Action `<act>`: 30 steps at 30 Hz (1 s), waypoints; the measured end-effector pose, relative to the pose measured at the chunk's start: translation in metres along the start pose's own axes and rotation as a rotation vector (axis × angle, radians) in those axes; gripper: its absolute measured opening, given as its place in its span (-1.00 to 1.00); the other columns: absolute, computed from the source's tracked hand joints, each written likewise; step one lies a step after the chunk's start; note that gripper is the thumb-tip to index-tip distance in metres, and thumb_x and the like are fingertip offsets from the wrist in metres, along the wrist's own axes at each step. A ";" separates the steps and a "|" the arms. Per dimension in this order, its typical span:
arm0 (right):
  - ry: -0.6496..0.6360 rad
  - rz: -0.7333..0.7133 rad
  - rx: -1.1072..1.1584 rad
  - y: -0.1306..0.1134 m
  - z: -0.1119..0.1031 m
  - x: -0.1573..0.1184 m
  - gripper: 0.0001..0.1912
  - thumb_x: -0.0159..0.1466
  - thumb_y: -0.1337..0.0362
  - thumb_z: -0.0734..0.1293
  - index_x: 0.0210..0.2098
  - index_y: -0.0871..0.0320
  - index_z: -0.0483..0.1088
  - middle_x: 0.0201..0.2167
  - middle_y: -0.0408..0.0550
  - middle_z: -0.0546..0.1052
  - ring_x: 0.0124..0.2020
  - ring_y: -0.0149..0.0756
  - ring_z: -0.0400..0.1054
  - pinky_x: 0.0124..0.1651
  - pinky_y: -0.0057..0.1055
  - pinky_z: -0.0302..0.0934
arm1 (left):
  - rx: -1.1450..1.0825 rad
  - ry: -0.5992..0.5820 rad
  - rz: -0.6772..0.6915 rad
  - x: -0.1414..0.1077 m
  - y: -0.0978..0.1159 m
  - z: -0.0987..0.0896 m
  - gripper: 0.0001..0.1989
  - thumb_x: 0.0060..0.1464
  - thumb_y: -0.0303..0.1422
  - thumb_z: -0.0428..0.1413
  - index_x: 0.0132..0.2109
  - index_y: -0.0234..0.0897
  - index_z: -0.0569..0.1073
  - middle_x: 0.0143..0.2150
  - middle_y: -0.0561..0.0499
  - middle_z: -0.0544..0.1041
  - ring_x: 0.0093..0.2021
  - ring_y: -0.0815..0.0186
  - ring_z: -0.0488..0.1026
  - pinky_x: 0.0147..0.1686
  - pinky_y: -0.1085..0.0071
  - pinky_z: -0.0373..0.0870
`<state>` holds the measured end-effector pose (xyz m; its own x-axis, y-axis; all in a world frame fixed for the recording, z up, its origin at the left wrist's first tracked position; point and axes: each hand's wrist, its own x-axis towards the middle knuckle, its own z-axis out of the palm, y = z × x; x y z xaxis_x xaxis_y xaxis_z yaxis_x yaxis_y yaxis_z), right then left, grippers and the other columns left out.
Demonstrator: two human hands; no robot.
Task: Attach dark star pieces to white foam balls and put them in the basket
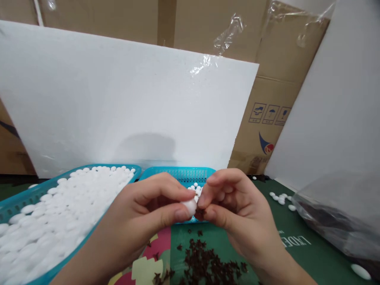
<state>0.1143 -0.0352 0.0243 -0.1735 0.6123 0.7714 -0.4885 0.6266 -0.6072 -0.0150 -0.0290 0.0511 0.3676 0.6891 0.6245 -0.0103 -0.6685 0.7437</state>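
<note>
Brown cardboard boxes (208, 23) form the backdrop, with a smooth white board (133, 99) leaning before them and shiny clear tape along its top. At far left sits a teal plastic basket (29, 194), long and perforated, heaped with glossy white ovals (71, 209). Overlapping its near side, the left hand (148, 209) is nearly closed, thumb and forefinger pinching a rounded white piece (190, 206). Behind it, a second teal basket (178, 169) holds more white pieces. Below lies a loose pile of dark brown, spiky star-shaped bits (204, 261). Just beside the white piece, the right hand (243, 213) pinches a dark brown bit (200, 213) between thumb and fingertips. Up on the carton are blue handling symbols (270, 114), an umbrella among them, and a blue-and-red logo (266, 145). White lettering (293, 240) on the green bench (317, 265) seems to read "L'ADE", the rest covered. At far right slumps a crinkled clear bag (335, 225) with dark contents.
</note>
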 end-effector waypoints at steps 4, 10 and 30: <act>-0.024 0.005 -0.026 0.000 -0.004 0.004 -0.65 -0.10 0.63 0.21 -0.41 0.07 0.27 -0.62 -0.27 0.33 -0.55 -0.64 0.25 -0.48 -0.77 0.18 | 0.082 0.034 0.032 0.001 -0.003 0.000 -0.91 -0.32 -0.51 0.07 -0.62 -0.25 0.42 -0.68 0.11 0.31 -0.65 0.53 0.26 -0.71 0.70 0.20; -0.064 0.041 -0.079 -0.004 -0.008 0.004 -0.68 -0.10 0.62 0.22 -0.44 0.09 0.24 -0.63 -0.29 0.30 -0.56 -0.66 0.25 -0.47 -0.79 0.17 | 0.065 0.005 0.056 -0.003 -0.010 -0.001 -0.94 -0.27 -0.44 0.07 -0.58 -0.18 0.42 -0.65 0.13 0.30 -0.63 0.54 0.25 -0.69 0.69 0.21; -0.139 0.088 -0.085 -0.008 -0.012 0.005 -0.65 -0.06 0.63 0.20 -0.40 0.06 0.20 -0.63 -0.34 0.27 -0.57 -0.70 0.22 -0.47 -0.83 0.17 | 0.034 -0.015 0.051 -0.005 -0.014 0.007 -0.96 -0.25 -0.31 0.06 -0.53 -0.08 0.41 -0.66 0.13 0.24 -0.67 0.51 0.20 -0.76 0.64 0.18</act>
<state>0.1277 -0.0315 0.0308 -0.3317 0.5977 0.7299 -0.3929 0.6159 -0.6829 -0.0107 -0.0250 0.0356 0.3818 0.6498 0.6573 0.0026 -0.7119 0.7023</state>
